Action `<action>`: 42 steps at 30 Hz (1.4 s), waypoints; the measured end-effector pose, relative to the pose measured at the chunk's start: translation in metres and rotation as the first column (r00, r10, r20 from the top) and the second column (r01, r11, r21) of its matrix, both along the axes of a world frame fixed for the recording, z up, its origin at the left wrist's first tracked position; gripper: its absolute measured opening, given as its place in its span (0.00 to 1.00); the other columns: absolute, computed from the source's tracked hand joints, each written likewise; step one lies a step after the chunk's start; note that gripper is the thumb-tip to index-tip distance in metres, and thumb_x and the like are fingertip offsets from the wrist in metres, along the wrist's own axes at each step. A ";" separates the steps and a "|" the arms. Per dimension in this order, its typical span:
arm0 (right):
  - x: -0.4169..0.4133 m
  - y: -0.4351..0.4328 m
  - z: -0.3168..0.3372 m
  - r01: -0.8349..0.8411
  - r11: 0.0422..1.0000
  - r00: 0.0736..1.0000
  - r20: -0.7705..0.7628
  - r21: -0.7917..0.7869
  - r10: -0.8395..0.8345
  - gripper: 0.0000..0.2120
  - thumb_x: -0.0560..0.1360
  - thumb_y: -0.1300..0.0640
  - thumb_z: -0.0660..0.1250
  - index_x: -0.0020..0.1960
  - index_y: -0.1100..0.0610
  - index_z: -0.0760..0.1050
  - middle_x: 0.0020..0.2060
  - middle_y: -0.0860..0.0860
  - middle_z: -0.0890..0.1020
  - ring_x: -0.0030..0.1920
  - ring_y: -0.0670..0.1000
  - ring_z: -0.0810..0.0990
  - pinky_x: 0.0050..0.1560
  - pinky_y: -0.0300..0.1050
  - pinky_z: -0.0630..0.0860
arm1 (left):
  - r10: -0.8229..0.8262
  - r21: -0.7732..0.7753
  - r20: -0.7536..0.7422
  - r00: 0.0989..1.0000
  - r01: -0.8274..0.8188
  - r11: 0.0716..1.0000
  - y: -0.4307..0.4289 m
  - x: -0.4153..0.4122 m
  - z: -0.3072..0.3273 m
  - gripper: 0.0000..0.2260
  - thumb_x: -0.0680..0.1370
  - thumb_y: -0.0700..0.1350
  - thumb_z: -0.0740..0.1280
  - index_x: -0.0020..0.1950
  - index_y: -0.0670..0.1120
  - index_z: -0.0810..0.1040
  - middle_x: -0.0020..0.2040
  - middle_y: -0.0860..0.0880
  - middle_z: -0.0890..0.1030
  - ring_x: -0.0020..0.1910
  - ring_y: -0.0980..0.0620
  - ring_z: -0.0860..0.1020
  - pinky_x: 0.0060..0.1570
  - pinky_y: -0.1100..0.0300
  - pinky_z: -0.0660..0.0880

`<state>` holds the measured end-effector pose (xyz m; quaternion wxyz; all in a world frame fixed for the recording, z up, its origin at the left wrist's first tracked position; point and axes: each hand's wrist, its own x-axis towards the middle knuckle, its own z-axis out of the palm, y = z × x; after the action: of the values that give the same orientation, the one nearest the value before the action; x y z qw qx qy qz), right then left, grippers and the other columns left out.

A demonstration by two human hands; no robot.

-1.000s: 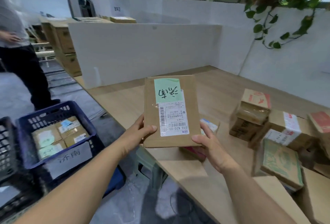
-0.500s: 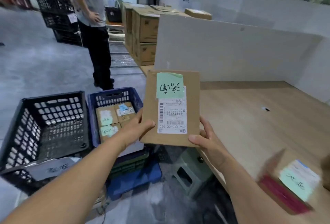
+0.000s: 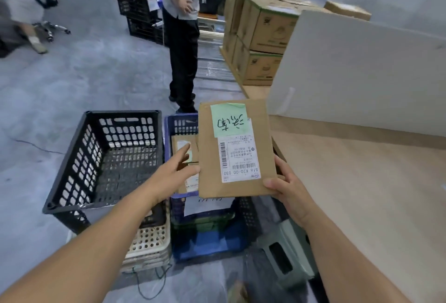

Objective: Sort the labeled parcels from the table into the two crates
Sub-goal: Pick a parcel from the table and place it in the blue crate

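Observation:
A flat brown cardboard parcel (image 3: 210, 157) with a green handwritten note and a white barcode label hangs upright over the blue crate (image 3: 169, 129). My right hand (image 3: 289, 191) pinches its lower right corner, thumb on the front. Beside the parcel's left edge my left hand (image 3: 173, 174) has its fingers straight, with only the thumb near the cardboard. The blue crate holds other labeled parcels (image 3: 183, 143) and carries a white paper sign on its front. To its left, the black crate (image 3: 101, 157) shows nothing inside. The wooden table (image 3: 362, 182) lies to the right.
A person (image 3: 183, 37) stands just behind the crates. Stacked cartons (image 3: 260, 37) and a white board (image 3: 350, 73) line the table's far end. A green stool (image 3: 287, 261) sits under the table edge. A cream basket (image 3: 149, 242) lies beneath the black crate.
My view has swung left from the table to the crates, and the parcel has come over the blue crate. My left hand has let go of the parcel's edge and straightened its fingers.

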<state>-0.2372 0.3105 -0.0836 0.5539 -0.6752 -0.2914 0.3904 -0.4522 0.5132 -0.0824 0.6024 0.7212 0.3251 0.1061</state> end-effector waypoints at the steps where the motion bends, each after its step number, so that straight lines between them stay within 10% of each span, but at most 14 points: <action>1: 0.007 0.008 -0.005 -0.012 1.000 1.000 -0.013 -0.007 0.012 0.46 0.58 0.46 0.75 0.74 0.43 0.63 0.57 0.53 0.83 0.58 0.54 0.81 0.65 0.59 0.74 | 0.019 0.041 -0.023 1.000 -0.018 0.999 0.006 0.001 -0.006 0.37 0.73 0.59 0.68 0.77 0.60 0.51 0.76 0.56 0.61 0.73 0.56 0.62 0.72 0.51 0.61; 15: 0.128 0.146 -0.079 -0.147 0.987 0.969 -0.208 -0.057 0.133 0.45 0.56 0.47 0.76 0.71 0.42 0.66 0.57 0.52 0.83 0.56 0.52 0.82 0.53 0.47 0.78 | 0.196 0.489 -0.468 0.862 0.067 0.870 0.103 0.082 -0.058 0.42 0.73 0.63 0.67 0.78 0.56 0.46 0.78 0.52 0.55 0.76 0.52 0.57 0.72 0.52 0.62; 42: 0.156 0.373 -0.308 -0.170 0.939 0.944 -0.324 -0.298 0.068 0.45 0.56 0.46 0.76 0.73 0.41 0.66 0.60 0.47 0.81 0.62 0.52 0.77 0.61 0.52 0.73 | 0.192 0.553 -0.651 0.734 0.286 0.782 0.312 0.124 -0.225 0.38 0.76 0.63 0.61 0.79 0.52 0.47 0.79 0.48 0.53 0.77 0.49 0.53 0.74 0.56 0.51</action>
<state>-0.0812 0.6838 -0.3917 0.4500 -0.6679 -0.1744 0.5666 -0.3279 0.8247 -0.3078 0.1724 0.8738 0.4477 -0.0791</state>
